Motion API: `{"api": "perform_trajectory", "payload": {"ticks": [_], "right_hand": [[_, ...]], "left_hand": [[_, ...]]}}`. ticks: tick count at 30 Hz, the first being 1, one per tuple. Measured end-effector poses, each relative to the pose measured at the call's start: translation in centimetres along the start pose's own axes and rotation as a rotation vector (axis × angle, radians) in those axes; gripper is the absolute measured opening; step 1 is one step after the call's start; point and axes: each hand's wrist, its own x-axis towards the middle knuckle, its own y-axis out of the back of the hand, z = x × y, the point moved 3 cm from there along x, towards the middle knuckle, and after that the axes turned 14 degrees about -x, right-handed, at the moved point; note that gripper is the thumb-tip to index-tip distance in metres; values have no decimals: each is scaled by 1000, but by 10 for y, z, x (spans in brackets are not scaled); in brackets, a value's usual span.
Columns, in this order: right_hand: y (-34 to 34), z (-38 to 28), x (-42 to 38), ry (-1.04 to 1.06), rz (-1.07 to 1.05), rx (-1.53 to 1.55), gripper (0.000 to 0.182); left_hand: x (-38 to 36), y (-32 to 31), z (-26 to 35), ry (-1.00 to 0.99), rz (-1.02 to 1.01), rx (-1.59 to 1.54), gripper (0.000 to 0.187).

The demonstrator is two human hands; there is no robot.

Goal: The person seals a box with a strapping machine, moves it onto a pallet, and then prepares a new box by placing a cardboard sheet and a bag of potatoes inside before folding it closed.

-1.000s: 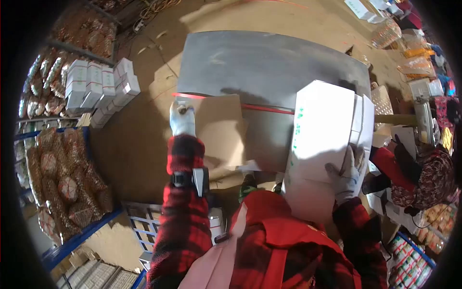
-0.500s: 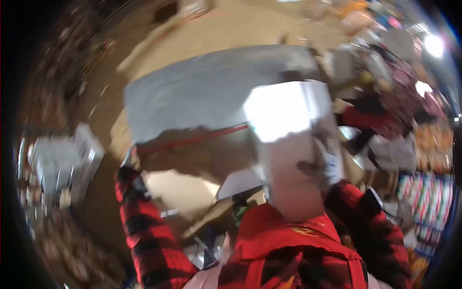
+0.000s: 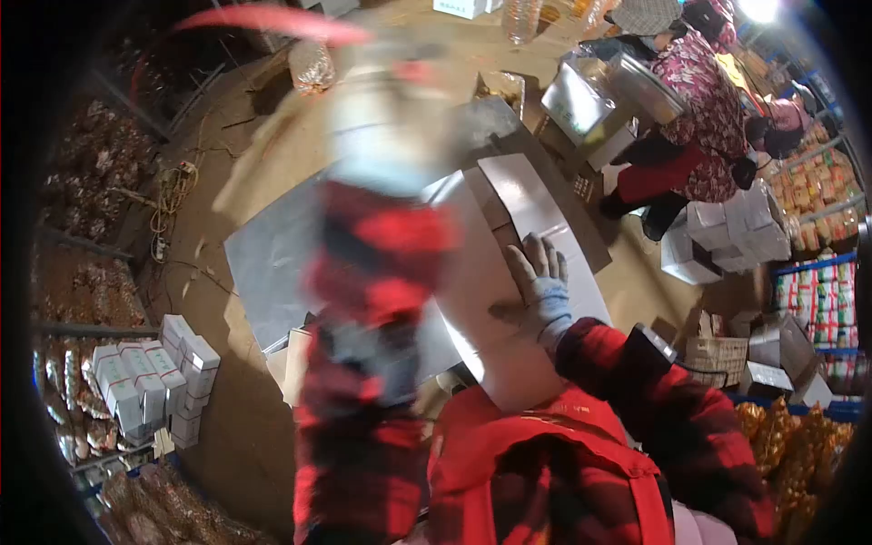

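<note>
My right hand point(image 3: 543, 286), in a pale glove, lies flat on a white carton point(image 3: 500, 341) with its fingers spread. The carton rests on a grey tabletop point(image 3: 282, 241) close against my red apron point(image 3: 545, 436). My left hand point(image 3: 391, 109) is raised beyond the carton and heavily smeared by motion. A red strap point(image 3: 282, 23) sweeps through the air and runs into this hand, with a patch of red showing at the fingers. The individual left fingers cannot be made out. My left sleeve covers part of the tabletop.
A person in a patterned top point(image 3: 704, 100) bends over an open box point(image 3: 577, 100) at the upper right. White cartons point(image 3: 136, 381) are stacked at left, and more cartons point(image 3: 740, 222) at right. Shelves of bagged goods point(image 3: 817, 282) line the sides. Cables point(image 3: 177, 195) lie on the floor.
My left hand has swung from the table's left edge up and across to the far side, taking the red strap into the air. My right hand now lies flat on the carton, which sits turned.
</note>
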Motion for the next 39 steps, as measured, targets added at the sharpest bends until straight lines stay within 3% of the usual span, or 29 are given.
{"api": "perform_trajectory", "payload": {"ticks": [1,2,3,5,8,11,13,14,16,17,18,19,21,23,24,25,27,28,30,31,32,35,37,39], "right_hand": [[-3,8,-2,-17,39,29,76],[-7,15,-3,-33,72,104,72],[-9,24,-3,-52,94,223,68],[-12,49,4,-92,109,549,60],[-19,83,38,-220,59,1033,47],[-38,85,80,-246,12,1290,35],[-52,84,105,-246,-17,1385,27],[-56,86,116,-253,-37,1426,23],[-61,91,139,-286,-150,1501,15],[-58,95,143,-321,-210,1527,12],[-47,99,143,-387,-285,1561,12],[-39,104,143,-453,-363,1597,12],[-40,117,140,-511,-458,1629,21],[-33,121,142,-579,-475,1628,15],[-36,120,139,-611,-492,1690,17],[-39,120,143,-635,-498,1757,19],[-33,120,148,-715,-510,1699,21],[-34,122,146,-759,-522,1658,23],[-37,140,145,-595,-521,1569,28],[-37,152,145,-513,-512,1533,30],[-13,170,141,-450,-499,1132,30],[17,188,130,-37,215,362,26],[-8,174,145,92,61,-30,20],[-91,184,185,81,-423,-125,12]], "left_hand": [[18,14,-66,43,65,-112,6],[23,20,-133,18,145,15,5],[22,39,-175,27,-285,101,5],[4,104,-240,-277,-38,233,15],[-7,141,-262,20,353,565,21],[-4,155,-272,109,264,613,19],[-7,122,-264,109,137,825,18],[-9,112,-251,116,85,1167,22],[-10,92,-202,-319,-275,1918,31],[-7,81,-172,-356,-332,2172,32],[-6,71,-144,-177,-57,2402,32],[-13,90,-106,-446,18,2625,32],[-60,221,-13,-128,597,2789,35],[-46,180,-58,-307,233,2846,40],[-43,172,-74,-46,258,2749,43],[-38,172,-87,14,234,2711,45],[-18,141,-158,95,59,2957,51],[-16,145,-157,204,103,2967,53],[-11,155,-160,398,189,2966,57],[-10,160,-161,361,175,2948,57],[-12,166,-157,321,162,2938,56],[-14,162,-158,214,135,2925,52],[-15,158,-160,207,106,2923,51],[-16,159,-157,215,99,2905,50]]}}
